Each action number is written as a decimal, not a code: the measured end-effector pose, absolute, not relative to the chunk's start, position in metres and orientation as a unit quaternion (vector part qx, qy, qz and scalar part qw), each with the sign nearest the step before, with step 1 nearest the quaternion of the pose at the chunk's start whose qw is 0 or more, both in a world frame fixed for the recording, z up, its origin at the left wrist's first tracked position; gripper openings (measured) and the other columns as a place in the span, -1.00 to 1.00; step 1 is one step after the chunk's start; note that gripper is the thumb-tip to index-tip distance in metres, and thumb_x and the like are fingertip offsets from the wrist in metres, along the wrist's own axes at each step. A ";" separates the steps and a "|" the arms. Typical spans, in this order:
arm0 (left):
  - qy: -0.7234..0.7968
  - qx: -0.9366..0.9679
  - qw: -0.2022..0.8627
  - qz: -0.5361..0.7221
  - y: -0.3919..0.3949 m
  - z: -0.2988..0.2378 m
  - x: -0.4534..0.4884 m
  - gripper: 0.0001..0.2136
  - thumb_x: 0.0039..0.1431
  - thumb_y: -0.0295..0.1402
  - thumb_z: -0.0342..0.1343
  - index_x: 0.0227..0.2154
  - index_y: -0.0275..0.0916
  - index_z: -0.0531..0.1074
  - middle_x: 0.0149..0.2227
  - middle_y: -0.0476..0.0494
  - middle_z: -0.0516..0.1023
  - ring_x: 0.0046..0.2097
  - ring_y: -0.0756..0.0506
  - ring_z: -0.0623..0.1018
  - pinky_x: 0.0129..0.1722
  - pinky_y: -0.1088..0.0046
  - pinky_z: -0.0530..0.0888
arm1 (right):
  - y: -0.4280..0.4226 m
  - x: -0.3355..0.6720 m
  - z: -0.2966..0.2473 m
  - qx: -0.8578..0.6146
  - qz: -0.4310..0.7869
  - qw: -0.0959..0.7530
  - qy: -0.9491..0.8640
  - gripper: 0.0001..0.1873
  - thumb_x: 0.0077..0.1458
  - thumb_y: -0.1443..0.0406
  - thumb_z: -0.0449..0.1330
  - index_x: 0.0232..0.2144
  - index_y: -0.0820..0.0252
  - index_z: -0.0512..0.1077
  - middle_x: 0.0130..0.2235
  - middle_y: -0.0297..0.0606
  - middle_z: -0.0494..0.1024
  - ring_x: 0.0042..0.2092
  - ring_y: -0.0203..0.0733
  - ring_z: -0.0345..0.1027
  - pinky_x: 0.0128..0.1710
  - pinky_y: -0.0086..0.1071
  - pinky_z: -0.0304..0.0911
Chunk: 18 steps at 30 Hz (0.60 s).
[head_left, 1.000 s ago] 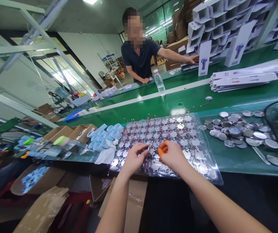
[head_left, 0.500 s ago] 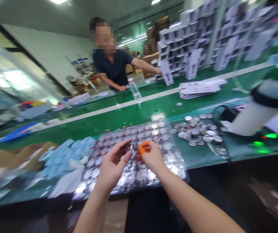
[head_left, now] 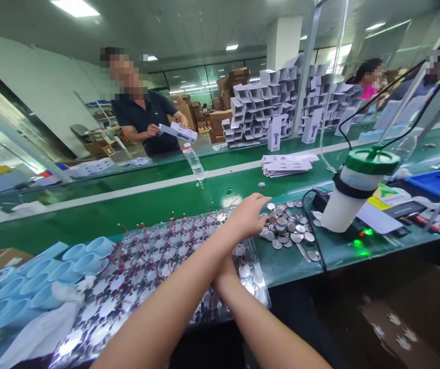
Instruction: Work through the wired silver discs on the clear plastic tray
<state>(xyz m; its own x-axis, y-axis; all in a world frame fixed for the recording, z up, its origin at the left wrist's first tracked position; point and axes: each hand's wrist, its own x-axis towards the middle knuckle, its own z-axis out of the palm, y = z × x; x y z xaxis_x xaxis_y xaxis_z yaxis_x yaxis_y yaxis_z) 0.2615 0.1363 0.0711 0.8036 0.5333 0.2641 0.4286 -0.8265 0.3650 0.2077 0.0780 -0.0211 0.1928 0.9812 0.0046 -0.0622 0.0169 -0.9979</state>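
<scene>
My left hand [head_left: 247, 216] reaches across to the right, at the left edge of a pile of round silver discs [head_left: 281, 225] that look like coin cells. Its thumb and fingers are apart, with nothing visible between them. Under the left forearm lies my right hand, with only its wrist [head_left: 227, 277] showing; its fingers are hidden. Both arms cross above a sheet of clear plastic [head_left: 256, 256] covered with rows of small pale discs [head_left: 146, 266] with red wires.
Light blue cups [head_left: 50, 277] and a white cloth [head_left: 46, 323] sit at the left. A white jar with green lid [head_left: 352, 195] stands right, beside a black cable. Beyond are a water bottle [head_left: 193, 161], flat cartons [head_left: 287, 165] and a person holding a box [head_left: 183, 132].
My left hand has moved right, over my right arm, to the disc pile. My right hand has gone out of sight beneath it. The view has turned right. The person opposite has lifted a box.
</scene>
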 end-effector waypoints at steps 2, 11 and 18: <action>0.271 0.917 0.150 0.251 0.122 0.080 0.208 -0.61 0.22 -0.42 0.12 0.12 -0.19 0.40 0.11 -0.24 0.44 0.12 -0.20 0.45 0.18 0.16 0.37 | 0.072 0.209 -0.019 -0.525 0.490 0.554 -0.421 -0.96 0.04 0.34 0.23 -0.38 0.17 0.46 -0.53 -0.30 0.54 -0.42 -0.14 0.49 -0.41 -0.39 0.39; 0.522 0.820 0.153 0.175 0.040 0.041 0.006 -0.54 0.12 -0.24 0.24 0.11 -0.09 0.42 0.00 -0.20 0.44 0.05 -0.23 0.46 0.12 0.15 0.38 | 0.065 0.212 -0.006 -0.462 0.569 0.618 -0.284 -0.79 0.02 0.24 0.29 -0.30 0.18 0.38 -0.42 -0.26 0.59 -0.51 -0.22 0.48 -0.59 -0.42 0.40; 0.533 0.813 0.166 0.165 0.044 0.014 0.015 -0.70 0.00 -0.40 0.23 -0.15 -0.18 0.48 -0.21 -0.12 0.48 -0.18 -0.15 0.48 -0.14 0.32 0.43 | 0.058 0.221 -0.002 -0.477 0.558 0.620 -0.277 -0.71 -0.05 0.22 0.36 -0.31 0.21 0.39 -0.42 -0.21 0.61 -0.53 -0.24 0.48 -0.62 -0.44 0.38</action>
